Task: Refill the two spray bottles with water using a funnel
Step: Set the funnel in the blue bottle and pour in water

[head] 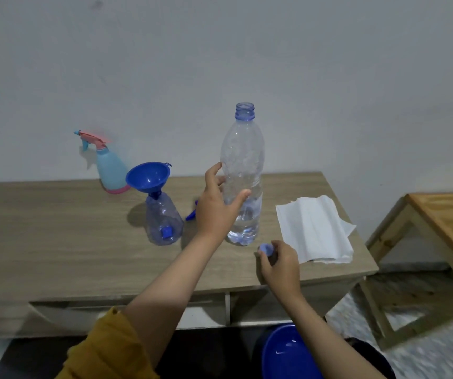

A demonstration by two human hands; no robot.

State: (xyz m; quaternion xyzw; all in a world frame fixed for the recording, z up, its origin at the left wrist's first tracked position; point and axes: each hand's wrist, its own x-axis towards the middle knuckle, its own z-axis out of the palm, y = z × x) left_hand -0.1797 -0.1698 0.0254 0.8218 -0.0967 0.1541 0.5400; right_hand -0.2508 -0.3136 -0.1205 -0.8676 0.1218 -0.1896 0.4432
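In the middle, the left hand (214,206) has its fingers spread beside the water bottle (243,173). Lower right, the right hand (280,262) pinches the blue cap (264,248).

View: I have one wide-angle head camera only.
Position: it sits above the worktop's (55,242) near edge.
Facing: forward and down, toward the far edge and the wall (247,50) behind it.
Nearness: close; both forearms reach in from the bottom.
Shared: nothing, no second view.
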